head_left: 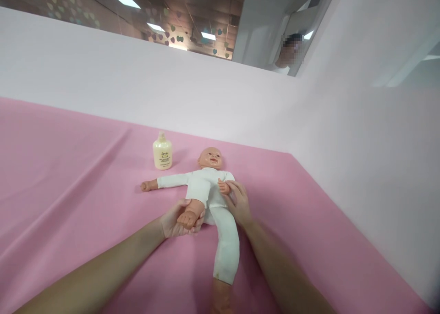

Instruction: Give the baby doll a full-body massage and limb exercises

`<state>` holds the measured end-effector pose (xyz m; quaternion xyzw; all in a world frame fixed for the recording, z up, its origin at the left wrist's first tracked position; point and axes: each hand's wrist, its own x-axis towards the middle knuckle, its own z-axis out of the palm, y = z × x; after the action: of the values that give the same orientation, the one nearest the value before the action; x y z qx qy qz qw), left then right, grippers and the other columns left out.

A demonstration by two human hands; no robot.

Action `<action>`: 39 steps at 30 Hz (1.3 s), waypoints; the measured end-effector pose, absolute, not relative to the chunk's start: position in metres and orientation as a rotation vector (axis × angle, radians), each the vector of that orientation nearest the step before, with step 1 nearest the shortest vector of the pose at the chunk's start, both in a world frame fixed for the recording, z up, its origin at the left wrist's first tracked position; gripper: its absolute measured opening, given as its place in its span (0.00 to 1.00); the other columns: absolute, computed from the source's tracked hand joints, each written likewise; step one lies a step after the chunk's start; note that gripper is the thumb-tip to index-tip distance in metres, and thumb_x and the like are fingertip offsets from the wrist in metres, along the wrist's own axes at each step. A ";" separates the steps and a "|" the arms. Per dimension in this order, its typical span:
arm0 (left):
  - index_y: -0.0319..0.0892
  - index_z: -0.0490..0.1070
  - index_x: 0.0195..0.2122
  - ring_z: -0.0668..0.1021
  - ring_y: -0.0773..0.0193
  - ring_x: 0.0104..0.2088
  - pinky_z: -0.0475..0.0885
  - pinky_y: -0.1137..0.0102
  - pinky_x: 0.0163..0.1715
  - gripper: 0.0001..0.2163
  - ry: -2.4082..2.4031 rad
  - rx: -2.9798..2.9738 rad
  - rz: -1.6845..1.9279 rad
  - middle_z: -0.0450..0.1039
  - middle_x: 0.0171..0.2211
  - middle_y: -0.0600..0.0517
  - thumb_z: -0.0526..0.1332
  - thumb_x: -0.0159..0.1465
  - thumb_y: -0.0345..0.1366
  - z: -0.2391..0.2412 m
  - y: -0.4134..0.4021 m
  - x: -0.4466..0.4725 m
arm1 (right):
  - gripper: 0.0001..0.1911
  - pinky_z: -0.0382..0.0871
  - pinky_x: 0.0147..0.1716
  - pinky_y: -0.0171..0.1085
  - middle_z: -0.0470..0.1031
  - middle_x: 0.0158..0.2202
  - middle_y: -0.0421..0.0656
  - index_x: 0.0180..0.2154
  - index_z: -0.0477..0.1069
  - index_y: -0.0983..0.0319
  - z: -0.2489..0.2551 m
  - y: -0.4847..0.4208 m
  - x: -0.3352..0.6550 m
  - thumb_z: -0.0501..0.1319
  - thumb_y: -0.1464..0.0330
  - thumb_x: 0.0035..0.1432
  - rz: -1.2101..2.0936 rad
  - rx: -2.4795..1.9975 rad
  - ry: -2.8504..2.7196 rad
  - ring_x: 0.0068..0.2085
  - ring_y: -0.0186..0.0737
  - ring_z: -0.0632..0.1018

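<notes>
A baby doll (215,192) with a white cloth body lies on its back, its head away from me. My left hand (178,220) is closed around the ankle of one doll leg (197,206), which is bent up toward the belly, foot toward me. At the doll's other side, my right hand (239,203) holds the small doll hand (224,186) against the body, its fingers curled by the wrist. The other doll leg (227,245) stretches toward me between my forearms. One doll arm (172,180) extends out to the left, touched by neither hand.
A cream-coloured bottle (162,153) with a label stands left of the doll's head. Pink cloth (85,176) with folds covers the surface. White walls (192,98) rise behind and on the right. A person (285,59) shows in the window or mirror above.
</notes>
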<state>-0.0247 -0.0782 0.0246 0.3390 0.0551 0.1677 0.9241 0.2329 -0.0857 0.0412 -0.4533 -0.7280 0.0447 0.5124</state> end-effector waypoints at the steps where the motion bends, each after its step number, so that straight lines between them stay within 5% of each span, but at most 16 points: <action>1: 0.38 0.67 0.36 0.67 0.67 0.23 0.67 0.68 0.28 0.22 0.096 0.705 0.336 0.66 0.26 0.53 0.62 0.56 0.55 0.025 -0.079 -0.025 | 0.19 0.68 0.61 0.53 0.76 0.54 0.47 0.56 0.73 0.53 0.040 -0.085 0.234 0.62 0.61 0.64 0.130 -1.099 -1.709 0.57 0.49 0.75; 7: 0.41 0.66 0.42 0.66 0.68 0.20 0.66 0.69 0.24 0.23 -0.136 0.767 0.271 0.67 0.27 0.55 0.59 0.59 0.57 0.025 -0.087 -0.027 | 0.30 0.73 0.56 0.51 0.71 0.61 0.51 0.62 0.66 0.57 0.037 -0.072 0.245 0.63 0.56 0.61 0.411 -1.145 -1.249 0.55 0.48 0.77; 13: 0.43 0.65 0.43 0.69 0.67 0.20 0.69 0.69 0.21 0.22 -0.286 0.809 0.177 0.67 0.28 0.55 0.64 0.58 0.55 0.025 -0.101 -0.024 | 0.38 0.72 0.58 0.52 0.62 0.69 0.51 0.68 0.55 0.55 0.039 -0.063 0.260 0.62 0.53 0.61 0.502 -1.114 -0.921 0.63 0.50 0.72; 22: 0.43 0.69 0.35 0.75 0.59 0.26 0.73 0.64 0.26 0.23 -0.226 0.982 -0.108 0.71 0.28 0.50 0.76 0.46 0.49 0.037 -0.112 -0.020 | 0.36 0.72 0.59 0.51 0.62 0.68 0.49 0.68 0.54 0.51 0.028 -0.057 0.273 0.59 0.52 0.62 0.656 -1.137 -0.651 0.63 0.47 0.73; 28: 0.44 0.66 0.34 0.72 0.61 0.21 0.69 0.66 0.22 0.22 -0.248 0.947 0.004 0.71 0.24 0.51 0.70 0.52 0.56 0.026 -0.103 -0.023 | 0.38 0.70 0.60 0.52 0.55 0.72 0.47 0.69 0.51 0.50 0.037 -0.065 0.263 0.59 0.52 0.62 0.541 -1.150 -0.807 0.66 0.47 0.68; 32: 0.44 0.64 0.33 0.62 0.68 0.17 0.62 0.70 0.22 0.21 -0.189 0.792 0.243 0.63 0.20 0.56 0.63 0.58 0.58 0.024 -0.094 -0.027 | 0.38 0.68 0.62 0.52 0.59 0.71 0.50 0.68 0.55 0.54 0.042 -0.069 0.252 0.62 0.54 0.61 0.433 -1.078 -1.009 0.65 0.49 0.69; 39: 0.44 0.61 0.33 0.55 0.70 0.17 0.56 0.71 0.22 0.22 0.083 0.767 0.378 0.55 0.18 0.60 0.62 0.58 0.59 0.028 -0.086 -0.026 | 0.23 0.68 0.61 0.55 0.75 0.56 0.49 0.57 0.71 0.57 0.039 -0.083 0.238 0.63 0.58 0.62 0.233 -1.104 -1.482 0.56 0.50 0.75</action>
<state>-0.0261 -0.0864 0.0277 0.3720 0.0405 0.1832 0.9091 0.2378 -0.0830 0.0389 -0.4756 -0.6385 0.1002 0.5968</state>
